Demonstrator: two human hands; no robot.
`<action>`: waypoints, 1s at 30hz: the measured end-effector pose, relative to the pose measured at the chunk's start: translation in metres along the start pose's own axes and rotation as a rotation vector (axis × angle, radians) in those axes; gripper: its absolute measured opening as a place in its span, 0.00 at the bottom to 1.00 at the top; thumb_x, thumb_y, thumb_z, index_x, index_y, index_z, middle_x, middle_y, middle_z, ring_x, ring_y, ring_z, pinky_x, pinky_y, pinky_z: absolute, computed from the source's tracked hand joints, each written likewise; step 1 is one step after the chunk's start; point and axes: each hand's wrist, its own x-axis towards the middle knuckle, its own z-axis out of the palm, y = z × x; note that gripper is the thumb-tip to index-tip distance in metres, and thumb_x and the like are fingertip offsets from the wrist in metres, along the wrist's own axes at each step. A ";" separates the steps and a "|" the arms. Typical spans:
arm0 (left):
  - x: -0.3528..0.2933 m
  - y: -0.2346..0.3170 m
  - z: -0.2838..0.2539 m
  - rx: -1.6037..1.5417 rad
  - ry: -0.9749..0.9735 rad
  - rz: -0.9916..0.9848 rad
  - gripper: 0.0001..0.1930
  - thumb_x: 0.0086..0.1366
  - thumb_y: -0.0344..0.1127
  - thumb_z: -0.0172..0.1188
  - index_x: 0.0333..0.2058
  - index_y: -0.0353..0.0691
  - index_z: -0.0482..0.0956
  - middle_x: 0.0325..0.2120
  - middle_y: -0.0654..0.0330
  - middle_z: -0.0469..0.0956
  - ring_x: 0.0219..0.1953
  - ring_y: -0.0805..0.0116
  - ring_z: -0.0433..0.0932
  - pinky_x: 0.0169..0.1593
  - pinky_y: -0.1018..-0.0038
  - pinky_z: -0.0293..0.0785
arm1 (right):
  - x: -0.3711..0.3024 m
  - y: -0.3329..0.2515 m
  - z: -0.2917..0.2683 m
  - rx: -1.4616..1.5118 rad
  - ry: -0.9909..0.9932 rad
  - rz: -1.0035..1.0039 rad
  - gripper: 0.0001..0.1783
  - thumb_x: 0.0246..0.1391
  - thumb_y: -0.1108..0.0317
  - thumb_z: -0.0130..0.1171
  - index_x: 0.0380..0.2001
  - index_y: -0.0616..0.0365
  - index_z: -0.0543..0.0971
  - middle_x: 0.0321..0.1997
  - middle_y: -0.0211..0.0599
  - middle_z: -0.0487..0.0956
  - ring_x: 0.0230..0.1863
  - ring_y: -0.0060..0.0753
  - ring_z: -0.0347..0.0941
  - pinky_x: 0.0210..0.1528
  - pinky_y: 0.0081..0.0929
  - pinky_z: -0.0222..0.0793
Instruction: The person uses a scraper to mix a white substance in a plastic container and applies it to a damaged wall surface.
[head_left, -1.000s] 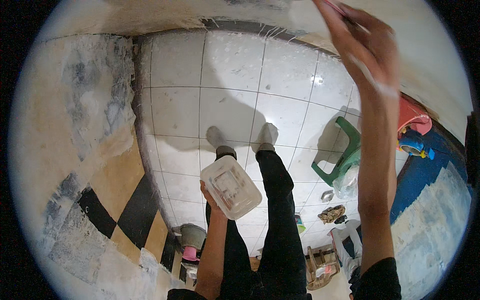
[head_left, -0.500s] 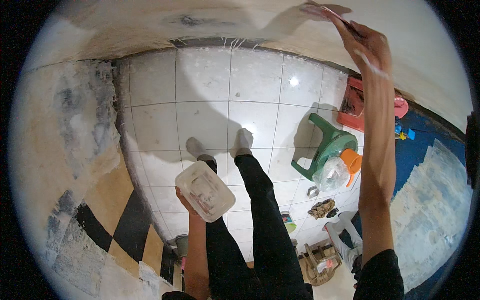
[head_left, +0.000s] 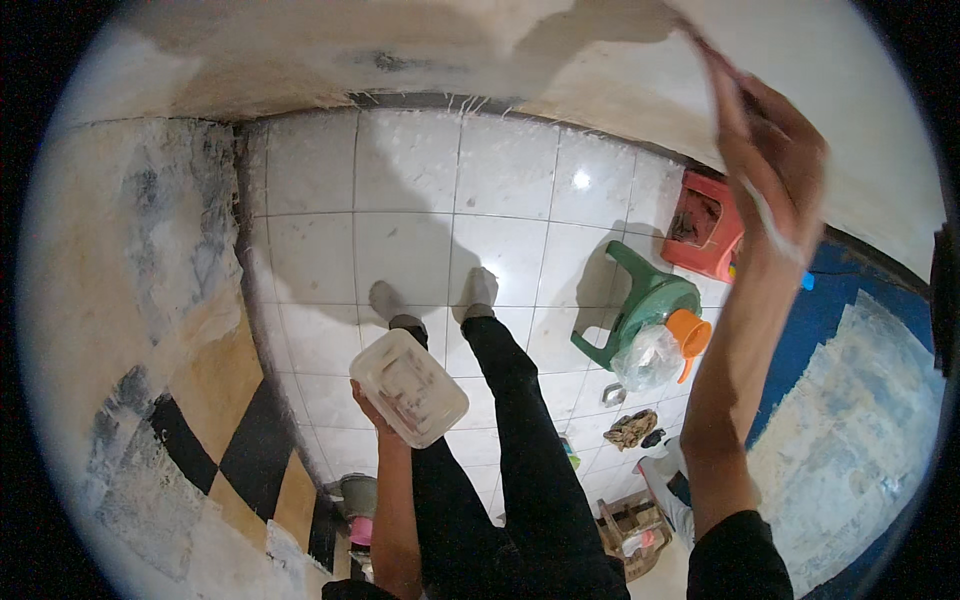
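Shift of right hand rightward by wall (likely onto another patch), pinching blurred thin tool, with tub still clutched in left hand.

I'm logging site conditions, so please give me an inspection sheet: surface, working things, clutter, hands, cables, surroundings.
Surface: white floor tiles, pale specks near the front wall.
Working things: translucent tub with whitish residue; thin tool, blurred, kind unclear.
Clutter: green stool overlapped by clear bag and orange cup; red stool; brown cloth.
Hands: left hand grips the tub; right hand, raised by the front wall, holds the tool.
Cables: nothing seen clearly.
Surroundings: left wall patchy, with black and tan diamonds; blue right wall, partly coated pale.
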 end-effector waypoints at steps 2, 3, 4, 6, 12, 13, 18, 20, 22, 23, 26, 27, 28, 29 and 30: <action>-0.012 0.004 0.004 0.028 -0.036 -0.019 0.37 0.59 0.66 0.45 0.57 0.43 0.65 0.53 0.53 0.69 0.52 0.50 0.70 0.53 0.49 0.71 | -0.058 -0.045 0.015 0.102 0.020 -0.108 0.20 0.59 0.77 0.44 0.55 0.70 0.63 0.57 0.54 0.66 0.56 0.35 0.62 0.58 0.28 0.65; -0.010 -0.002 0.017 0.042 -0.083 -0.066 0.38 0.59 0.67 0.45 0.57 0.43 0.64 0.54 0.53 0.68 0.53 0.50 0.69 0.54 0.49 0.69 | -0.086 -0.083 0.014 0.091 0.026 -0.158 0.23 0.59 0.78 0.42 0.59 0.69 0.59 0.61 0.57 0.62 0.61 0.41 0.60 0.61 0.34 0.64; -0.008 -0.002 0.017 0.052 -0.099 -0.041 0.38 0.59 0.67 0.45 0.58 0.43 0.63 0.54 0.53 0.67 0.53 0.50 0.69 0.54 0.49 0.69 | -0.103 -0.100 0.015 0.169 0.011 -0.130 0.26 0.59 0.79 0.39 0.62 0.69 0.56 0.64 0.61 0.58 0.66 0.46 0.57 0.63 0.40 0.63; -0.005 0.003 0.009 0.063 -0.131 0.034 0.39 0.59 0.68 0.45 0.58 0.43 0.62 0.55 0.52 0.66 0.54 0.49 0.68 0.54 0.48 0.69 | -0.112 -0.109 0.007 0.831 -0.035 0.091 0.24 0.59 0.78 0.41 0.60 0.67 0.60 0.62 0.61 0.61 0.64 0.50 0.60 0.60 0.43 0.67; -0.013 0.011 0.024 0.020 -0.096 0.045 0.38 0.59 0.66 0.46 0.59 0.43 0.61 0.56 0.50 0.66 0.54 0.47 0.69 0.54 0.48 0.69 | -0.080 -0.017 -0.016 0.821 0.034 0.046 0.17 0.56 0.67 0.56 0.49 0.57 0.74 0.50 0.37 0.77 0.50 0.29 0.74 0.51 0.27 0.73; -0.012 0.011 0.027 0.025 -0.076 0.040 0.38 0.59 0.66 0.46 0.58 0.43 0.62 0.55 0.51 0.66 0.53 0.49 0.69 0.53 0.49 0.70 | -0.058 -0.001 -0.017 0.833 0.055 -0.015 0.15 0.56 0.68 0.57 0.47 0.56 0.75 0.47 0.35 0.78 0.47 0.28 0.75 0.48 0.27 0.75; -0.017 0.017 0.028 0.066 -0.085 0.000 0.37 0.58 0.66 0.47 0.57 0.43 0.64 0.53 0.53 0.69 0.52 0.50 0.70 0.52 0.52 0.72 | 0.055 0.070 -0.004 0.801 0.136 -0.187 0.05 0.59 0.67 0.54 0.34 0.55 0.75 0.31 0.30 0.76 0.32 0.27 0.72 0.32 0.23 0.69; -0.020 0.024 0.013 0.142 -0.034 0.059 0.37 0.59 0.66 0.47 0.56 0.43 0.64 0.52 0.53 0.69 0.51 0.51 0.70 0.52 0.51 0.72 | 0.068 0.099 0.014 0.837 0.218 -0.106 0.06 0.58 0.66 0.55 0.34 0.56 0.76 0.32 0.32 0.79 0.37 0.32 0.76 0.45 0.32 0.73; -0.019 0.020 0.000 0.295 0.056 0.150 0.36 0.59 0.66 0.46 0.55 0.44 0.65 0.50 0.54 0.70 0.50 0.53 0.71 0.52 0.53 0.72 | 0.081 0.154 -0.007 0.731 0.213 -0.049 0.10 0.61 0.61 0.50 0.29 0.52 0.74 0.23 0.32 0.74 0.27 0.32 0.70 0.33 0.31 0.67; -0.022 0.013 0.009 0.270 0.057 0.101 0.35 0.59 0.66 0.46 0.55 0.44 0.65 0.51 0.54 0.70 0.50 0.53 0.71 0.52 0.53 0.72 | 0.084 0.188 -0.018 0.709 0.365 0.007 0.09 0.60 0.61 0.52 0.28 0.50 0.74 0.22 0.28 0.72 0.23 0.28 0.68 0.25 0.27 0.62; -0.015 -0.002 0.034 0.206 0.041 -0.004 0.35 0.59 0.66 0.46 0.55 0.45 0.67 0.51 0.55 0.70 0.50 0.53 0.71 0.51 0.54 0.73 | 0.047 0.261 -0.075 0.956 0.362 0.229 0.03 0.57 0.64 0.56 0.34 0.47 0.77 0.34 0.25 0.79 0.33 0.22 0.75 0.38 0.19 0.75; -0.014 0.002 0.022 0.209 0.058 0.008 0.35 0.59 0.66 0.45 0.55 0.45 0.67 0.51 0.55 0.70 0.50 0.53 0.71 0.51 0.54 0.73 | 0.032 0.260 -0.067 0.991 0.352 0.207 0.05 0.56 0.67 0.57 0.36 0.48 0.77 0.36 0.26 0.79 0.34 0.23 0.75 0.39 0.21 0.75; -0.016 0.010 0.011 0.206 0.083 0.031 0.35 0.59 0.66 0.45 0.55 0.45 0.67 0.51 0.55 0.70 0.50 0.53 0.71 0.51 0.54 0.73 | 0.015 0.251 -0.050 1.025 0.336 0.199 0.07 0.56 0.69 0.57 0.38 0.49 0.77 0.38 0.28 0.79 0.34 0.25 0.75 0.39 0.23 0.75; -0.021 0.014 0.015 0.208 0.085 0.034 0.34 0.60 0.66 0.44 0.54 0.45 0.67 0.50 0.56 0.71 0.49 0.53 0.72 0.50 0.55 0.74 | 0.001 0.232 -0.036 1.085 0.130 0.116 0.14 0.54 0.70 0.57 0.45 0.49 0.74 0.40 0.26 0.78 0.37 0.24 0.75 0.36 0.20 0.76; -0.028 0.018 0.028 0.209 0.088 0.035 0.32 0.61 0.65 0.44 0.53 0.45 0.67 0.49 0.56 0.71 0.48 0.54 0.72 0.50 0.56 0.74 | -0.009 0.194 -0.017 1.115 0.153 0.137 0.13 0.55 0.69 0.57 0.44 0.50 0.74 0.41 0.28 0.78 0.38 0.26 0.76 0.37 0.23 0.77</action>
